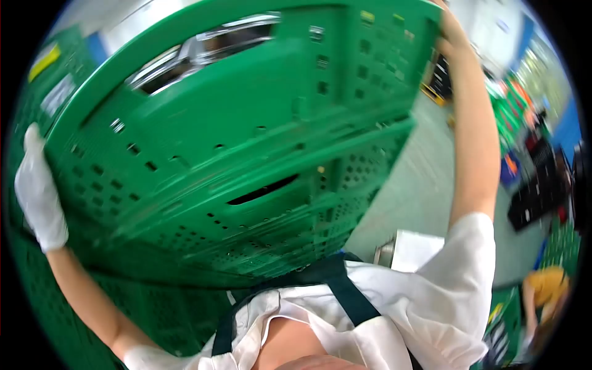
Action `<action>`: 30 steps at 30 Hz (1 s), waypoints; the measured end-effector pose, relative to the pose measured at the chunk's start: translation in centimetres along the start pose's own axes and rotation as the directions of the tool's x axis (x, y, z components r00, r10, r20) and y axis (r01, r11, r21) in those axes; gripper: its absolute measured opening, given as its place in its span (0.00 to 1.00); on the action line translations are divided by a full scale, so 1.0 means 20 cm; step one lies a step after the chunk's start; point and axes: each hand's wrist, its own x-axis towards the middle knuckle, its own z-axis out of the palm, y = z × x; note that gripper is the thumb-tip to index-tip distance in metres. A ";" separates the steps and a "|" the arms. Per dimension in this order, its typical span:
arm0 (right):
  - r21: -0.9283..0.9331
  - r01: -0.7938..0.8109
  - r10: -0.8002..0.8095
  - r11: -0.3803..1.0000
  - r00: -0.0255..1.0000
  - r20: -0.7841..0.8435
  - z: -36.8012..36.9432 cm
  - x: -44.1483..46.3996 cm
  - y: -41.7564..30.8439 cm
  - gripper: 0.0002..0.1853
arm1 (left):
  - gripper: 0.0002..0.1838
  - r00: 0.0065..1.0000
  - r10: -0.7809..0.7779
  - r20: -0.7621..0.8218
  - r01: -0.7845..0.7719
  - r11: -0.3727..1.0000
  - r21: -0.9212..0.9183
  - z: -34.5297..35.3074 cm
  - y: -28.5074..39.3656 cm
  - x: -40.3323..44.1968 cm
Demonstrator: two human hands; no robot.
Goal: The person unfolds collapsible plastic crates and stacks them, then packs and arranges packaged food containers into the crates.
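A large green plastic crate (216,98) is raised close in front of me, its perforated wall tilted toward the camera. Through its handle slot, shiny metallic-looking items (209,46) show; their kind I cannot make out. My left hand (40,191), in a white glove, is closed on the crate's left side, thumb at the rim. At the upper right, my right hand (453,34) grips the opposite edge, with its fingers partly hidden behind the crate. Directly below is another green crate (271,213) with a dark handle slot.
More green crates (52,80) stand at the left, bearing a yellow strip and a white label. A white box-like object (416,250) is beside my right sleeve. A person in a yellow top (546,287) bends at the lower right. Dark equipment (539,191) is farther right on the grey floor (425,166).
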 end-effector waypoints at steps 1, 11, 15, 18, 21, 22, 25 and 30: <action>-0.123 0.035 -0.060 0.992 0.977 -0.204 0.24 -0.13 -0.04 0.24 | 0.24 0.992 0.119 -0.039 -0.120 0.993 -0.022 0.06 -0.10 0.01; -0.525 0.179 -0.353 0.832 0.900 -0.254 0.21 -0.18 -0.05 0.13 | 0.25 0.914 0.406 -0.017 -0.406 0.913 -0.041 0.26 -0.29 0.09; -0.945 0.051 -0.677 -0.322 0.685 0.267 -0.24 0.12 0.14 0.17 | 0.23 0.902 0.416 0.114 -0.431 0.884 0.180 0.17 0.01 0.02; -0.934 0.091 -0.704 -0.345 0.633 0.322 -0.51 0.22 0.17 0.20 | 0.19 0.792 0.605 0.082 -0.555 0.657 0.511 0.21 0.07 0.01; -0.911 0.140 -0.666 0.387 0.726 -0.171 -0.19 0.13 0.20 0.21 | 0.10 0.822 0.569 -0.021 -0.508 0.748 0.427 0.26 0.14 -0.02; -0.869 0.157 -0.663 0.470 0.713 -0.230 -0.16 0.12 0.22 0.21 | 0.11 0.778 0.617 -0.116 -0.484 0.706 0.517 0.31 0.13 -0.03; -0.779 0.162 -0.617 0.606 0.714 -0.331 -0.04 0.07 0.21 0.22 | 0.12 0.836 0.518 -0.180 -0.405 0.804 0.435 0.30 0.19 -0.04; -0.980 0.098 -0.737 0.175 0.673 -0.065 -0.22 -0.23 0.45 0.23 | 0.11 0.803 0.586 -0.107 -0.362 0.624 0.693 0.38 -0.08 0.03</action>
